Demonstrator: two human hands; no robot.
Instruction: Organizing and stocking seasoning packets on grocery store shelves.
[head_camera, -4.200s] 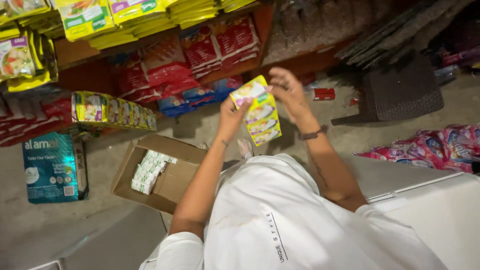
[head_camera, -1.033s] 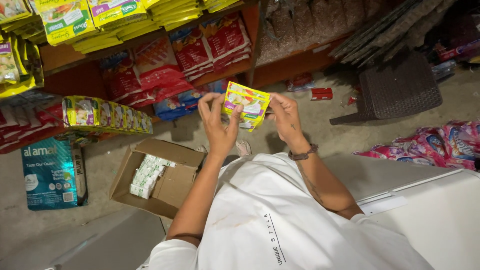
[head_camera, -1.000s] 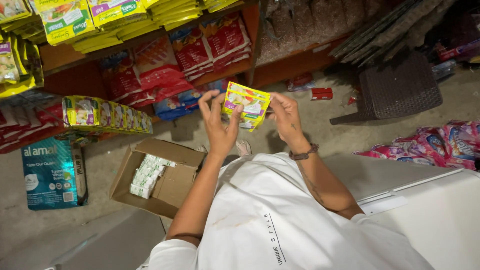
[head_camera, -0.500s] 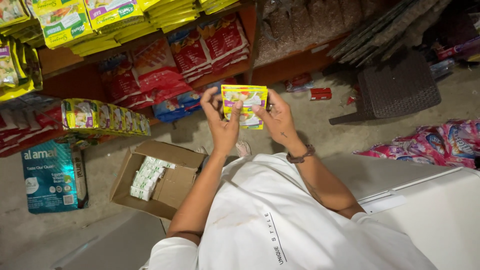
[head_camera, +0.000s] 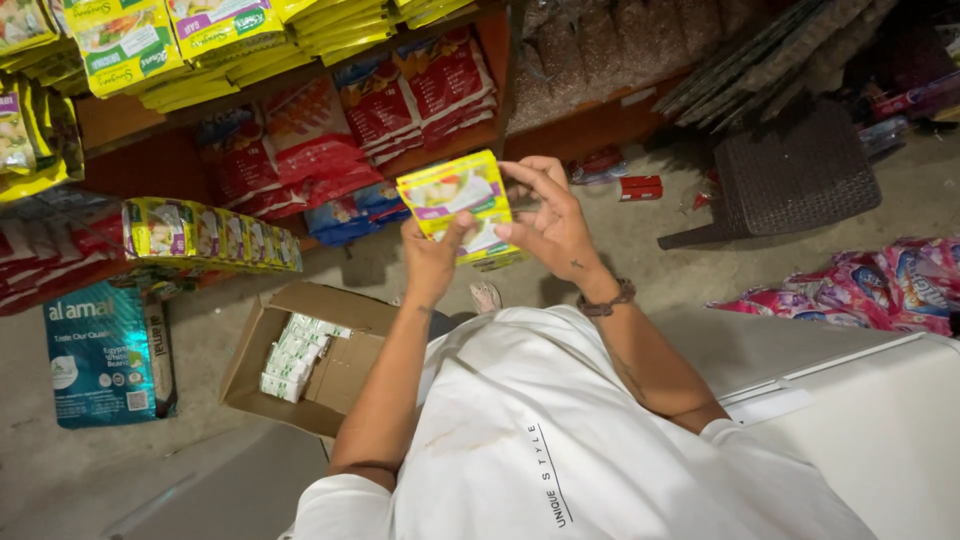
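A stack of yellow packets (head_camera: 455, 200) is held up in front of the person's chest, above the floor and before the shelves. Only the top packet's face shows plainly; the ones behind it peek out at the lower right edge, and how many there are cannot be told. The left hand (head_camera: 432, 262) grips the stack from below, thumb pressed onto the front face, while its fingers are hidden behind the packets. The right hand (head_camera: 548, 222) clasps the right side, fingers curled over the top corner and thumb on the front.

Below the left forearm an open cardboard box (head_camera: 340, 372) sits on the floor, with a row of small pale packets (head_camera: 295, 352) along its left wall; its near corner is covered by the arm. To the left stands a teal sack (head_camera: 100, 355). The wooden shelves (head_camera: 130, 120) carry red and yellow packages, cut off at the frame's top. A dark woven stool (head_camera: 790, 175) stands at the right, partly in shadow.
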